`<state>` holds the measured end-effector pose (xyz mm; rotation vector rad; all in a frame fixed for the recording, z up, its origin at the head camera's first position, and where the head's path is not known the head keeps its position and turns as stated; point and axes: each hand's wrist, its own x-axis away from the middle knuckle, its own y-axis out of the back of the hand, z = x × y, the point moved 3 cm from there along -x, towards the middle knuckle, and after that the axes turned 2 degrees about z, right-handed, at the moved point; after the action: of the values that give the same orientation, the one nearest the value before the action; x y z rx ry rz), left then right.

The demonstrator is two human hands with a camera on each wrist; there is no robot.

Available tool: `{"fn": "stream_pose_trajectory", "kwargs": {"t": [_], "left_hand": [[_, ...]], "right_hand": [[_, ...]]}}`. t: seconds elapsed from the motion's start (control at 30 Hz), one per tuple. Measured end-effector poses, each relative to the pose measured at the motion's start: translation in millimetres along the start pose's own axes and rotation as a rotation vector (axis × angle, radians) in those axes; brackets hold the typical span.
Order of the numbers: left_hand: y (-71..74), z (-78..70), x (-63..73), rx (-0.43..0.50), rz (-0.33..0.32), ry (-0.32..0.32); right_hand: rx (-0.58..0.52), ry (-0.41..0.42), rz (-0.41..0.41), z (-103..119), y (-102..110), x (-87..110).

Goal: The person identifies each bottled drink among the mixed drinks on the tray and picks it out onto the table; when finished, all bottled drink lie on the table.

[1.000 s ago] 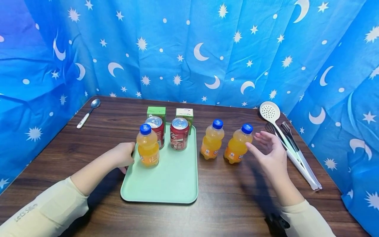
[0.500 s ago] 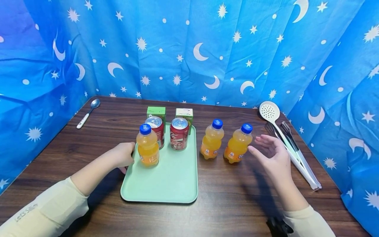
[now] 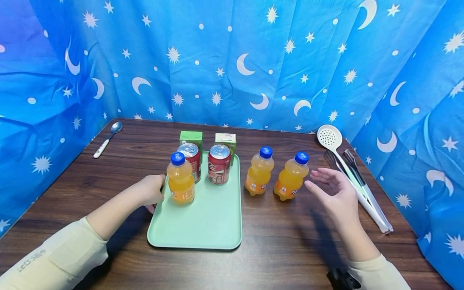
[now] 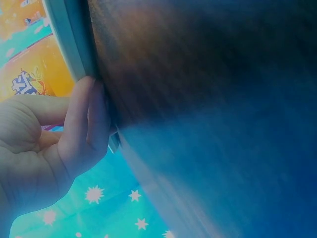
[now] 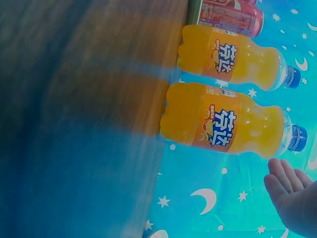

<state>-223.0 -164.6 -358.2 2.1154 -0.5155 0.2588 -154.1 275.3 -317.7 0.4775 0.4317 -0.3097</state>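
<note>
My left hand [image 3: 148, 191] grips the left edge of a light green tray [image 3: 203, 231]; in the left wrist view its fingers [image 4: 81, 116] are curled at the rim. Standing on the tray are an orange soda bottle [image 3: 182, 185] with a blue cap, two red cans [image 3: 219, 167] and, behind them, two green drink cartons [image 3: 191, 136]. My right hand [image 3: 337, 193] is held with fingers spread, just right of another orange soda bottle [image 3: 290, 181], apart from it and holding nothing. Left of that bottle stands a similar one [image 3: 259, 173]. Both are upright on the table.
A white slotted skimmer [image 3: 330, 137] lies at the right, beside dark-headed utensils [image 3: 357, 167] with pale handles. A spoon [image 3: 108, 139] with a white handle lies at the far left. Blue star-patterned cloth [image 3: 232, 60] hangs around the table [image 3: 282, 249].
My right hand has drawn a little to the right and down, away from the right-hand bottle. The left hand, tray and drinks have stayed where they were.
</note>
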Motion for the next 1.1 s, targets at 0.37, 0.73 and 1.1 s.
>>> {"fn": "stream_pose_trajectory", "kwargs": {"t": [0.37, 0.73, 1.1], "left_hand": [[0.1, 1.3, -1.5, -0.011, -0.002, 0.001], [-0.5, 1.6, -2.5, -0.011, 0.001, 0.005], [-0.2, 0.8, -1.4, -0.002, -0.003, 0.005]], "right_hand": [[-0.088, 0.071, 0.003, 5.9, -0.8, 1.9], [-0.119, 0.113, 0.045, 13.4, -5.8, 3.8], [-0.15, 0.149, 0.104, 21.9, -16.7, 7.9]]}}
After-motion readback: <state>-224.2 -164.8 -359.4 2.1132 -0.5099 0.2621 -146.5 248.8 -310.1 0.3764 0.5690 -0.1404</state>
